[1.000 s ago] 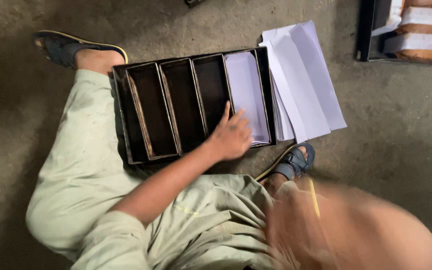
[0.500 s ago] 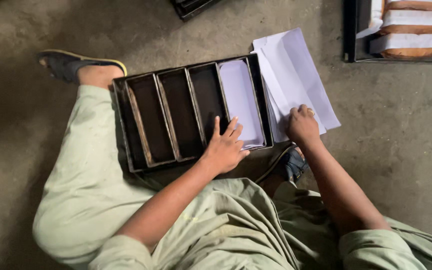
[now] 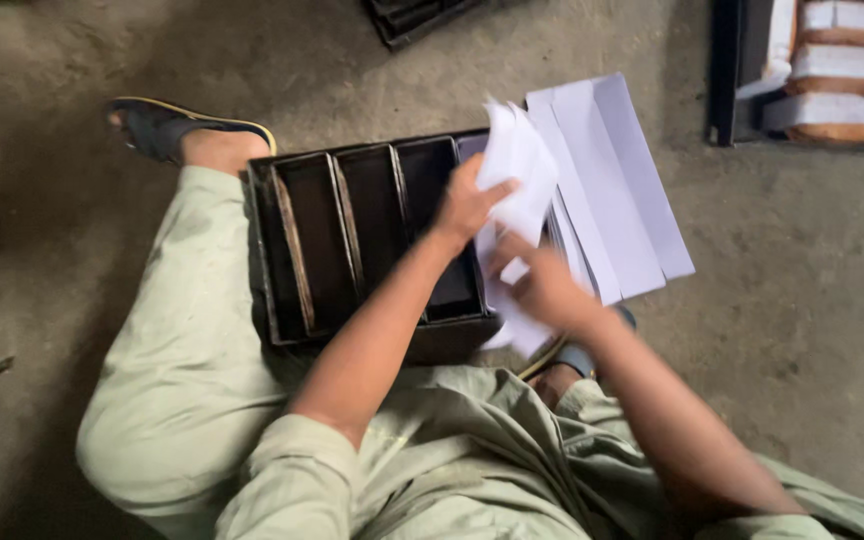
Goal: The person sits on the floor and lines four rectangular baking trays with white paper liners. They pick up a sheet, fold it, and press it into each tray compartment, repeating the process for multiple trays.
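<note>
— The left hand [image 3: 464, 205], what has it got?
— Its fingers are pinched on a white paper sheet [image 3: 514, 170], lifted over the right end of the black four-slot baking tray [image 3: 372, 235].
— And the right hand [image 3: 544, 285]?
— Curled on the sheet's lower edge, beside the paper stack [image 3: 617, 190] on the floor.

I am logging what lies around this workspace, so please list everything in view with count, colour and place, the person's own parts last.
Divided metal tray: one, black, four long compartments, on the floor between the person's knees.
Loose paper sheet: one, white, held up over the tray's right end by both hands.
Paper stack: one fanned pile, white, on the floor right of the tray.
Filled trays: top right corner, dark frame, white and brown contents; count unclear.
Dark tray corner: one, top edge.
Floor: grey, dusty.
Sandals: two, dark; the right one mostly hidden.
Clothing: pale green.
Left hand: on the sheet.
Right hand: on the sheet, blurred.
</note>
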